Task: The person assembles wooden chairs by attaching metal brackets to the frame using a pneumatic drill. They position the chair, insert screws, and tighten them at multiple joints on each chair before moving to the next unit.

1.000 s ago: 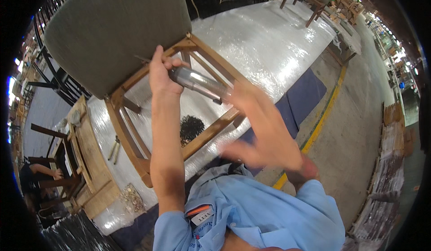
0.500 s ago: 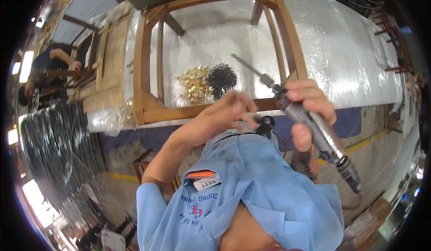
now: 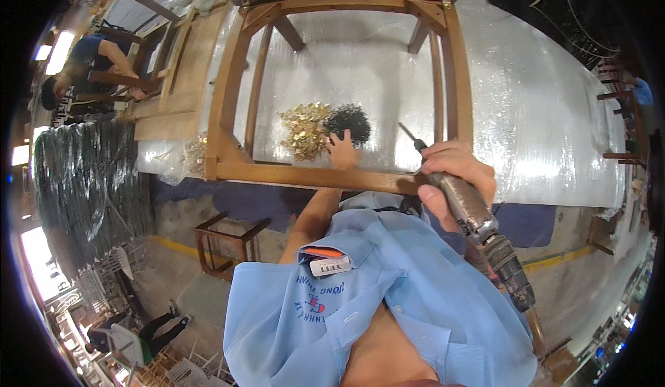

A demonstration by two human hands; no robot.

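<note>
Presently, the right hand [image 3: 458,176], fingers clamped on the drill [image 3: 478,222] by the chair frame [image 3: 277,173], apparently frees the left hand [image 3: 343,154], fingers apart, at the black pile [image 3: 350,119] inside

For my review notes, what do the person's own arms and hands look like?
The left hand and right hand are both ungloved. The shirt is light blue, leaving the left forearm bare. The right forearm is mostly hidden.

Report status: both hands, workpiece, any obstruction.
Left hand at pile of small black fasteners; right hand gripping power screwdriver. Wooden chair frame on wrapped tabletop. Frame's near rail crosses over left forearm.
</note>
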